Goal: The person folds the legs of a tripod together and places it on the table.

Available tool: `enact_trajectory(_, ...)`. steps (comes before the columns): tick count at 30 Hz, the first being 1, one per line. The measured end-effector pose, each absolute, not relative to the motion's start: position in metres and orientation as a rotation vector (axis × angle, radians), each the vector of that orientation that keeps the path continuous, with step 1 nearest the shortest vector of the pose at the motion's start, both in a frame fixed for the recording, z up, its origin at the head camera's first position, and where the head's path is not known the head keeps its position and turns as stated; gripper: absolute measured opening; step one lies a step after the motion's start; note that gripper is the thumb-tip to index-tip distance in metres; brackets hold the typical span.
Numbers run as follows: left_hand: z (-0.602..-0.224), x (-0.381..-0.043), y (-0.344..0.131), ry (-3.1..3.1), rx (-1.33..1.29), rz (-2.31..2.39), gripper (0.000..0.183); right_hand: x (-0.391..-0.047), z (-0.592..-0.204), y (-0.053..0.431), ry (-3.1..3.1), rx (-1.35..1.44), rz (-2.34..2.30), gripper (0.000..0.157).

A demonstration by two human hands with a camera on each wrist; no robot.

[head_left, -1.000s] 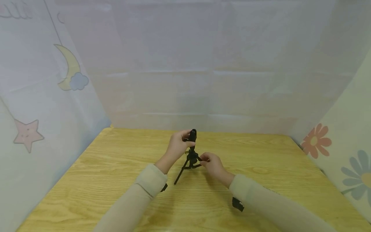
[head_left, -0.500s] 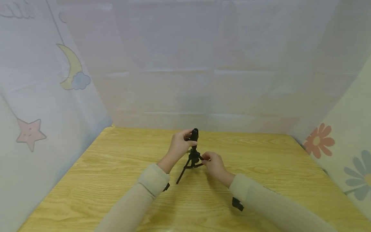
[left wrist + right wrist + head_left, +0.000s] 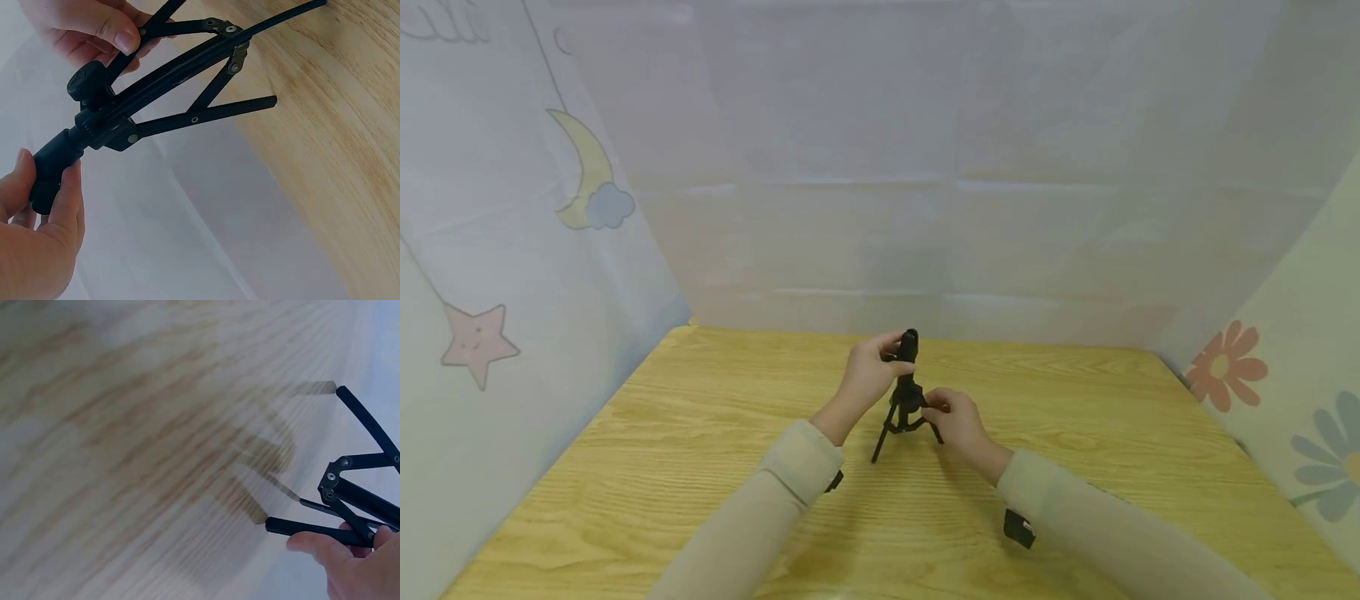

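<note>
A small black tripod [image 3: 907, 400] stands over the table in the head view, its legs spread. My left hand [image 3: 867, 371] holds the tripod's dark top piece [image 3: 55, 157], thumb and fingers on either side of it. A round knob [image 3: 86, 81] juts from the tripod's hub below that piece. With thumb and fingers, my right hand [image 3: 961, 421] pinches one leg [image 3: 312, 530] near its hinged brace. In the right wrist view the leg tips stand close over the wood, with their dark reflections or shadows beside them.
A wooden table [image 3: 700, 392] lies under both hands. Behind it hangs a pale sheet [image 3: 820, 208], with a printed star and moon on the left wall and flowers on the right. A small black device [image 3: 1018, 528] shows under the right sleeve.
The tripod has shifted slightly right and turned. Its left leg now stands steeper, and another leg's lower end shows below my right hand. Both hands keep their hold.
</note>
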State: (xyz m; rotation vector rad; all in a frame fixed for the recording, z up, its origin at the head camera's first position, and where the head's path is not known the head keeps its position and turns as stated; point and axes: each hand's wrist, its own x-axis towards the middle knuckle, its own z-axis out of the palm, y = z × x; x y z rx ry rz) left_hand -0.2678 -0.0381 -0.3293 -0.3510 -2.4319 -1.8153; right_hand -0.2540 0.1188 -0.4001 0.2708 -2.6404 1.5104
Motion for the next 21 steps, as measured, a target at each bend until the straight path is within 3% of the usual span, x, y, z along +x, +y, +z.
enact_trajectory(12, -0.331, -0.267, -0.027, -2.379, -0.305, -1.805, 0.048, -0.256, -0.399, 0.115, -2.509, 0.169, 1.856, 0.008)
enact_trajectory(21, -0.332, -0.263, -0.023, -2.355, -0.266, -1.790, 0.049, -0.258, -0.398, 0.117, -2.529, 0.171, 1.824, 0.009)
